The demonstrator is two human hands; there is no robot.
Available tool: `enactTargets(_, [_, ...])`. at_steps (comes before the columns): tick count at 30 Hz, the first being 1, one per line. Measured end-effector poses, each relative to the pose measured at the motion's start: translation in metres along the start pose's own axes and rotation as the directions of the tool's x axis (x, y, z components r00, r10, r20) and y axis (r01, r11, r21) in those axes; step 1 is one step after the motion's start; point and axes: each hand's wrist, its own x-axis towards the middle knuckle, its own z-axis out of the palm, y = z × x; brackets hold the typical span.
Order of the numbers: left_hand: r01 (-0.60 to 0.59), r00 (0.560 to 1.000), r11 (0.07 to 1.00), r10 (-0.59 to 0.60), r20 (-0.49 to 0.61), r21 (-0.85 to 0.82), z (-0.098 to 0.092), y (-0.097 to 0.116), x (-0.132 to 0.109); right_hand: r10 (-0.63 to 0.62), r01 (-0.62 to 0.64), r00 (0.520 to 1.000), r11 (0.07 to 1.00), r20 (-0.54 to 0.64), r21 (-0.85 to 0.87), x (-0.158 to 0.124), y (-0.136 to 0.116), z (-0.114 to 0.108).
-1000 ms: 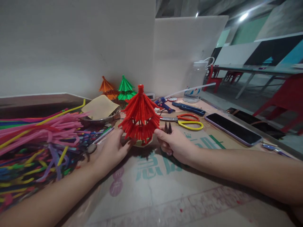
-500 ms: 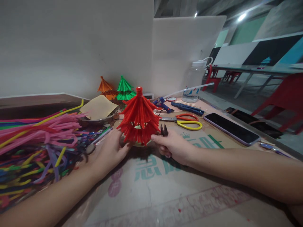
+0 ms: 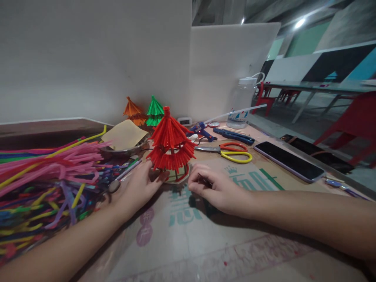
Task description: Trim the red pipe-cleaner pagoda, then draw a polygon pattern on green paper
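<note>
Leaning slightly to the left, a red model (image 3: 170, 137) with two fringed tiers was held near the middle of the desk (image 3: 182, 254). Its pale base (image 3: 176, 180) was touched on the left side by the left hand (image 3: 141, 182), with the thumb laid at the edge and the other fingers partly hidden behind. Whether the base was fully rested on the desk could not be told. The right hand (image 3: 216, 188) was kept narrow, just beside the base on the other side and apart from it; a dark tool (image 3: 204, 180) was gripped in its curled fingers, mostly covered.

An orange model (image 3: 133, 110) and a green model (image 3: 154, 111) were seen behind, near a white board (image 3: 94, 58). To the left, a bowl (image 3: 129, 150) was topped by a yellow sheet (image 3: 125, 135), and pipe cleaners (image 3: 58, 166) in many colours were heaped beside the left forearm.

Beyond the right hand, scissors (image 3: 220, 150) with orange and yellow handles were spread open. Behind them a glue gun (image 3: 202, 131) and blue pliers (image 3: 233, 136) were seen, with a clear bottle (image 3: 242, 103) near the back. Farther right, a phone (image 3: 289, 161) was laid with its dark screen up.
</note>
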Motion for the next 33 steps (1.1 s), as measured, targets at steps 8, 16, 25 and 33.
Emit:
enactTargets(8, [0.014,1.000,1.000,-0.015,-0.003,-0.018,-0.002,0.000,-0.001,-0.338,0.336,0.941,0.929,0.017,-0.156,-0.006,-0.011,-0.013])
enactTargets(16, [-0.004,1.000,1.000,0.004,-0.009,-0.009,0.000,-0.002,0.000,0.352,-0.338,0.935,0.866,0.030,0.367,0.006,0.004,0.003])
enactTargets(25, [-0.010,1.000,0.998,0.012,-0.028,0.065,-0.003,0.002,-0.002,0.475,-0.408,0.878,0.679,0.059,0.611,0.009,0.006,0.010])
enactTargets(33, [-0.008,1.000,0.993,0.011,-0.020,0.117,-0.003,0.006,-0.004,0.430,-0.381,0.900,0.694,0.074,0.611,0.014,0.006,0.015])
